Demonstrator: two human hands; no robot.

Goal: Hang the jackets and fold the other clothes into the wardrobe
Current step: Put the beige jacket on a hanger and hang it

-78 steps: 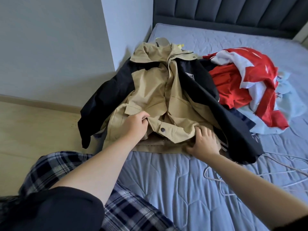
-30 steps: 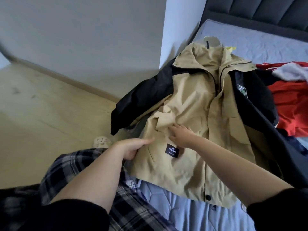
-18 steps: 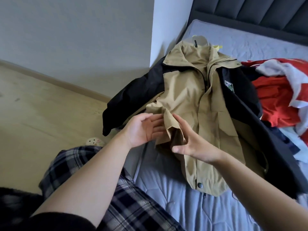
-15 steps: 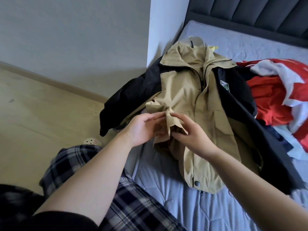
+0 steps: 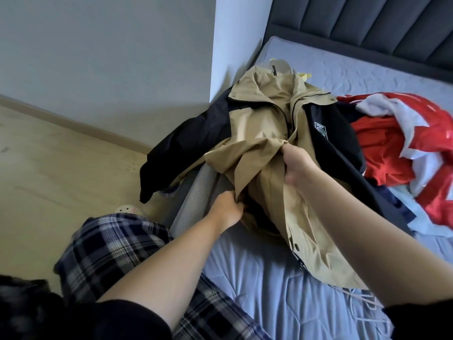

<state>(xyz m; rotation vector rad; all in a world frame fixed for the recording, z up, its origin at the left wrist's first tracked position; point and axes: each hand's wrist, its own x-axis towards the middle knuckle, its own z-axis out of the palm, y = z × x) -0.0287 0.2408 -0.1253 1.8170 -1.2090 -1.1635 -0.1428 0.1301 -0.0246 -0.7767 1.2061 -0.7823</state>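
A tan jacket (image 5: 263,114) lies on top of a black jacket (image 5: 186,141) at the left edge of the bed, its collar towards the headboard. My left hand (image 5: 226,208) grips the tan jacket's bunched cloth at its lower left, fingers tucked into the fold. My right hand (image 5: 297,165) grips the gathered front panel at mid-chest and lifts it. The lower hem with its snap buttons drapes under my right forearm. A pile of red, white and pale blue clothes (image 5: 402,148) lies to the right.
The grey quilted mattress (image 5: 257,290) fills the lower right, with a dark padded headboard (image 5: 367,23) behind. A white wall corner (image 5: 235,45) stands at the bed's left edge. White wire hangers (image 5: 360,300) show under my right arm. Wooden floor (image 5: 61,168) lies to the left.
Both hands have gathered up the tan jacket's left front. My left hand went lower into the fold, my right hand rose to mid-chest, pulling the cloth into a bunch.
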